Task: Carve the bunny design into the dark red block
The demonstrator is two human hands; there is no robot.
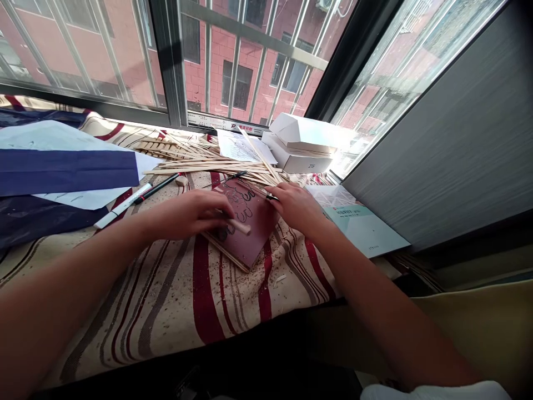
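Observation:
A reddish-brown board [250, 247] lies at an angle on the striped cloth, with a curly black outline drawn on it. My left hand [206, 214] is over its left side, fingers closed round a short pale wooden stick [240, 226] whose blunt end points right. Round dark shapes lie on the board just below those fingers, partly hidden. At the board's upper right edge is my right hand [295, 204], its fingers bent together beside a small dark-tipped piece [271, 197]. What these fingers grip is too small to make out.
Thin wooden strips [200, 165] lie piled behind the board, near a white box [306, 158] and a drawing on paper [241, 147]. A white marker [124, 205] and a dark pen [158, 188] lie left; a pale green book [362, 228] lies right. Brown crumbs dot the cloth [170, 311].

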